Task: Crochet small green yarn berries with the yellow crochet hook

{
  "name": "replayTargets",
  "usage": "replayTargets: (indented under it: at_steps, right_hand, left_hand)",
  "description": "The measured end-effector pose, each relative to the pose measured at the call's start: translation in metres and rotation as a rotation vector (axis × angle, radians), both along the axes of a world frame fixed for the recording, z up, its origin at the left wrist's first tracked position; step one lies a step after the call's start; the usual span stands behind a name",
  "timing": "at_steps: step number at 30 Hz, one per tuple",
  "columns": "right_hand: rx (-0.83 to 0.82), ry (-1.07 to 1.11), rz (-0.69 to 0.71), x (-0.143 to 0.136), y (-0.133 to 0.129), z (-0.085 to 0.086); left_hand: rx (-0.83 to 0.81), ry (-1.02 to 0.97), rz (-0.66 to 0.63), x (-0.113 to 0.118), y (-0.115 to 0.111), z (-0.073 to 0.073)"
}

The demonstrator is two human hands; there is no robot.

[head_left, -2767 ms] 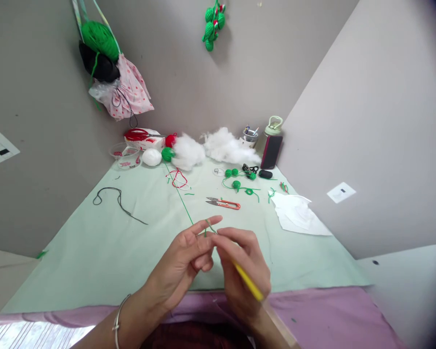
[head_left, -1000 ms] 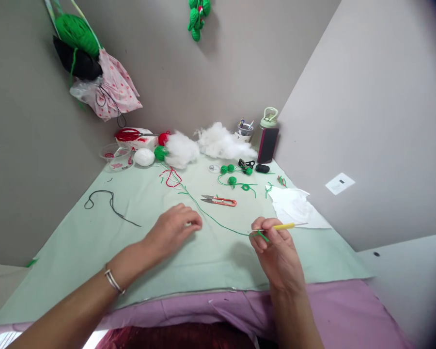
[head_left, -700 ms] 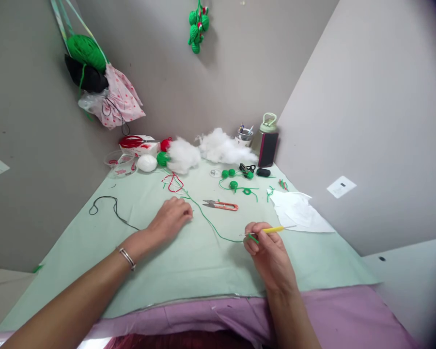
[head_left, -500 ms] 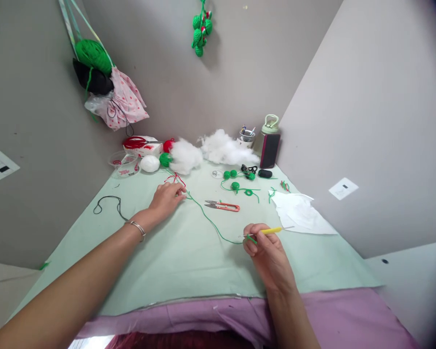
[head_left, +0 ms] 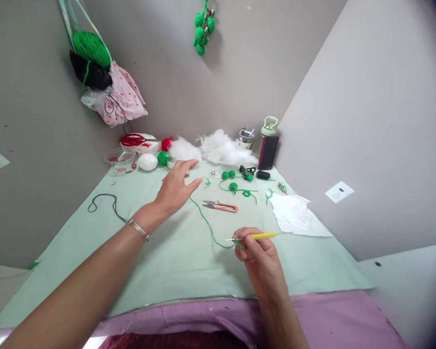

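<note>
My right hand (head_left: 257, 252) is closed round a crochet hook (head_left: 263, 236) with a yellow handle, its metal tip pointing left. A short bit of green yarn (head_left: 237, 242) is pinched in the same fingers. From there the green yarn strand (head_left: 211, 228) curves over the table toward the back left. My left hand (head_left: 176, 188) is raised above the table with thumb and fingers apart, holding nothing. Small green yarn scraps (head_left: 207, 182) lie just right of its thumb. Orange-handled thread snips (head_left: 221, 207) lie between the two hands.
Small green crocheted balls (head_left: 233, 186) with yarn tails lie beyond the snips. White stuffing (head_left: 223, 148), yarn balls (head_left: 147, 162), a bottle (head_left: 269, 127) and a phone (head_left: 268, 152) line the back. White paper (head_left: 296, 213) lies right; a black cord (head_left: 109, 196) lies left.
My left hand has let go of the yarn scraps, lifted and opened, moving slightly right. The green scraps now lie farther right. My right hand keeps the hook and has shifted a little left.
</note>
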State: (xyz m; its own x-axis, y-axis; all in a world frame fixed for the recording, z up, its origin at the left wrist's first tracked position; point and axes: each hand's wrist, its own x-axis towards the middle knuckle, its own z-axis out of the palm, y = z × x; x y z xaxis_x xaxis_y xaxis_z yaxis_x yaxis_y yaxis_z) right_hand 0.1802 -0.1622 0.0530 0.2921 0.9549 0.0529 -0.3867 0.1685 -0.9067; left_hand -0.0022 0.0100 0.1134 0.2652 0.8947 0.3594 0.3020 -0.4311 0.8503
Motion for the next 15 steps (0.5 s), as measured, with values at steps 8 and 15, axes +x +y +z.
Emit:
replayTargets:
  at_steps: [8,15]
  right_hand:
    - [0.198,-0.137,-0.143,-0.034,-0.008,0.027]
    - [0.305,-0.085,0.386,-0.062,-0.043,0.043]
  left_hand:
    - [-0.653,-0.607,-0.491,-0.014,-0.118,0.002]
    - [-0.568,-1.026,-0.415,-0.022,-0.141,0.036]
